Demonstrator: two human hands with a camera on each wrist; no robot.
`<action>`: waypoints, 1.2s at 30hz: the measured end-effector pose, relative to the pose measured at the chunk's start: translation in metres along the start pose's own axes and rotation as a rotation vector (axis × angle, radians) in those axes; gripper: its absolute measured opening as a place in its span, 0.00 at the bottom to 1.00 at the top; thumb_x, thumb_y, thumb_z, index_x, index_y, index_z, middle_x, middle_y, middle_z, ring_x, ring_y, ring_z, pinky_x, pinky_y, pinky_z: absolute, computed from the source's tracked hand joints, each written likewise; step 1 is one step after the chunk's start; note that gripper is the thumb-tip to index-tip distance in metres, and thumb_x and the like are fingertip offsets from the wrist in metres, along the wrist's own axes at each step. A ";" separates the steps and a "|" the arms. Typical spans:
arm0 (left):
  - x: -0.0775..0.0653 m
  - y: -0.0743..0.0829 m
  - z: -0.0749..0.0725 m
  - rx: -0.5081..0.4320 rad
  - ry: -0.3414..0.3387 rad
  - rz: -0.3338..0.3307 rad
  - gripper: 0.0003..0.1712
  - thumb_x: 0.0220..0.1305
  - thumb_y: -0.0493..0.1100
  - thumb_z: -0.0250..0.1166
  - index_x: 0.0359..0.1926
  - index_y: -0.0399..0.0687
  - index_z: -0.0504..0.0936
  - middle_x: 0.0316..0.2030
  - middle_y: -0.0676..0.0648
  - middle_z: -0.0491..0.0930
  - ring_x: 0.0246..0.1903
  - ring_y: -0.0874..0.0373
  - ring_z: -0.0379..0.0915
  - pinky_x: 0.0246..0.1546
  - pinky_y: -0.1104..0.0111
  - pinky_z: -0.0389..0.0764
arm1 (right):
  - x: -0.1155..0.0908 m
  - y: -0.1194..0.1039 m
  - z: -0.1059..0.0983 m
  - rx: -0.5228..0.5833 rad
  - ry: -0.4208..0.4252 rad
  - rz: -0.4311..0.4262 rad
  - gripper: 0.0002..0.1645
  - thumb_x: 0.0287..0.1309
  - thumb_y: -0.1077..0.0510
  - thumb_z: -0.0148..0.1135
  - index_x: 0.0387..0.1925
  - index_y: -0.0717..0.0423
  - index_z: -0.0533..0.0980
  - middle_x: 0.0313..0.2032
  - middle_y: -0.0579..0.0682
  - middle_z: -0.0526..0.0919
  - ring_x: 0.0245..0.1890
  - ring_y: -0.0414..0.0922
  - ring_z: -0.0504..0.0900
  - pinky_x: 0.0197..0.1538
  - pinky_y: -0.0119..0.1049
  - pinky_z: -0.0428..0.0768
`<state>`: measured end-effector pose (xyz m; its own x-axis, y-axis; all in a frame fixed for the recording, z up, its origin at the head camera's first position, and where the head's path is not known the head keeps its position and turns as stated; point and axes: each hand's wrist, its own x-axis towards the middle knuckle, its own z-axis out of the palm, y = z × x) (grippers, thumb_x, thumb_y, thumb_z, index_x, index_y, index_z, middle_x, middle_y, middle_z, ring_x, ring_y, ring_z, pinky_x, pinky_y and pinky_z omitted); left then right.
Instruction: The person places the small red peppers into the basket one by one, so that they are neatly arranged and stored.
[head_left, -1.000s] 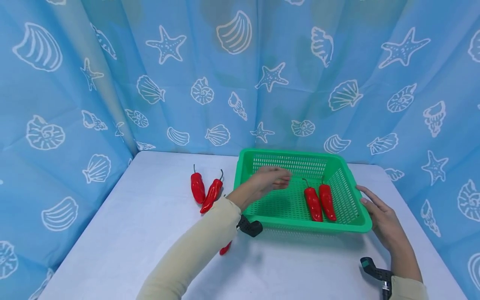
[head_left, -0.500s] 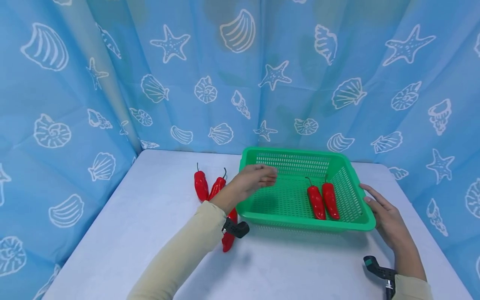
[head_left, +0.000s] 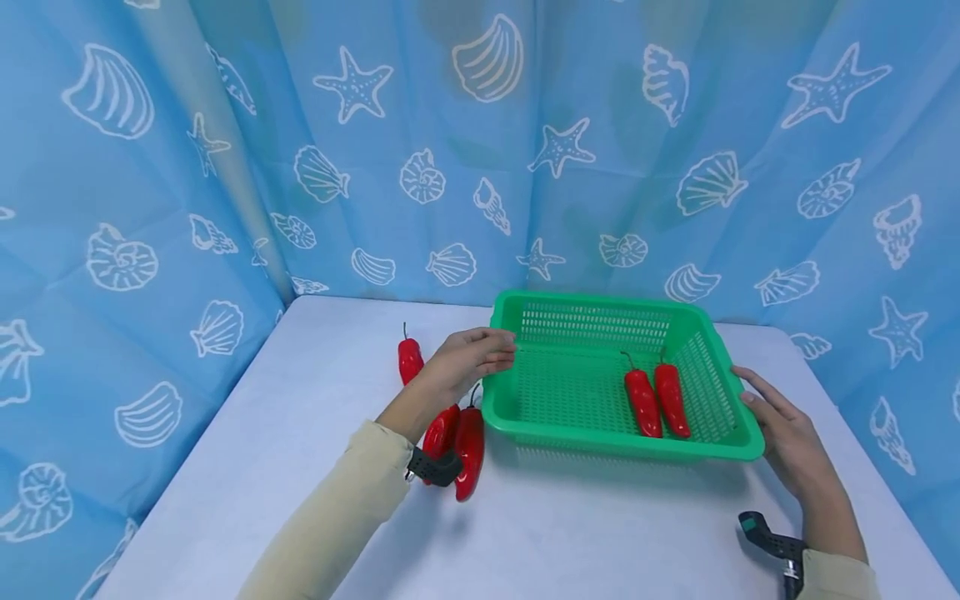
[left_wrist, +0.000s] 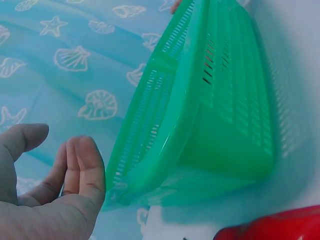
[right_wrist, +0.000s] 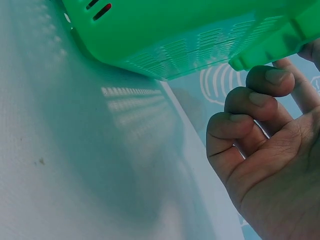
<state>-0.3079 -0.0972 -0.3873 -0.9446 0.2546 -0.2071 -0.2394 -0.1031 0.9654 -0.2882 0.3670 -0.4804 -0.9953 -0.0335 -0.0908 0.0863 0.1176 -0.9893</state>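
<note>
Two near red peppers (head_left: 470, 454) are lying on the table (head_left: 600, 533). Right hand (head_left: 787, 437), fingers bent, is touching the green basket (head_left: 600, 442) at right, grip unclear. Two basket peppers (head_left: 643, 403) are lying inside. Left hand (head_left: 467, 360), empty, loosely curved, is withdrawing leftward, leaving both there.

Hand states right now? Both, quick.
Left hand: open, holding nothing.
Right hand: at the green basket's right rim; whether it grips cannot be told.
</note>
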 end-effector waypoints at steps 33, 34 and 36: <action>-0.055 -0.055 -0.077 0.094 0.357 -0.037 0.30 0.59 0.47 0.74 0.59 0.41 0.76 0.53 0.41 0.78 0.51 0.49 0.79 0.59 0.55 0.76 | -0.006 0.003 0.000 -0.023 0.015 0.030 0.35 0.71 0.40 0.54 0.76 0.29 0.58 0.55 0.33 0.70 0.43 0.28 0.79 0.39 0.24 0.80; -0.056 -0.057 -0.078 0.114 0.364 -0.034 0.30 0.59 0.47 0.74 0.59 0.41 0.76 0.52 0.41 0.79 0.51 0.49 0.80 0.58 0.55 0.77 | -0.005 0.003 0.001 -0.031 0.013 0.030 0.35 0.72 0.39 0.54 0.76 0.29 0.58 0.57 0.34 0.70 0.44 0.28 0.79 0.39 0.24 0.80; -0.059 -0.059 -0.081 0.145 0.379 -0.024 0.29 0.59 0.46 0.73 0.59 0.40 0.76 0.52 0.40 0.78 0.50 0.48 0.80 0.58 0.54 0.77 | -0.001 0.002 0.002 -0.063 0.010 0.028 0.35 0.71 0.38 0.53 0.76 0.28 0.57 0.61 0.37 0.68 0.45 0.28 0.77 0.39 0.23 0.80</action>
<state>-0.2560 -0.1835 -0.4452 -0.9615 -0.1198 -0.2473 -0.2538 0.0425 0.9663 -0.2872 0.3648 -0.4821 -0.9930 -0.0194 -0.1168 0.1114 0.1804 -0.9773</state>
